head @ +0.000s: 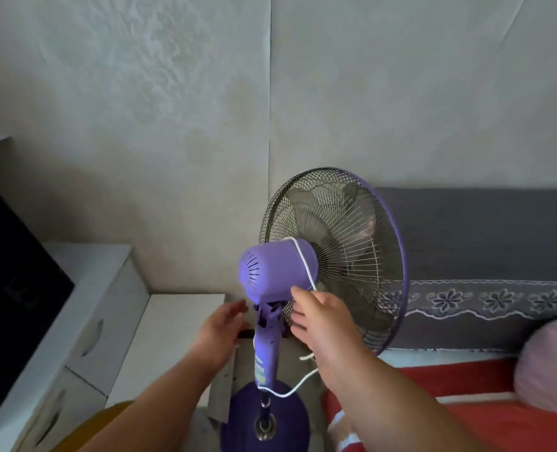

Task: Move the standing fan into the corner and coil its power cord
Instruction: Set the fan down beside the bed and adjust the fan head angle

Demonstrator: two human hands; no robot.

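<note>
Hemmed in left by white cabinet (169, 324), right by bed (466, 396). Narrow gaps either side of fan pole (265, 357). White cord (303, 261) looped over motor housing (275, 270), trailing across near-right gap.

Both forearms are bare from the bottom of the view up to the wrists, with no sleeve, cuff, watch, bracelet or ring showing on either. The left hand (222, 324) and the right hand (322, 316) are ungloved, the fingers plain and slightly blurred so the nails cannot be made out. Low down beside the left forearm a patch of mustard-yellow garment (107, 425) shows, its cut not clear.
</note>
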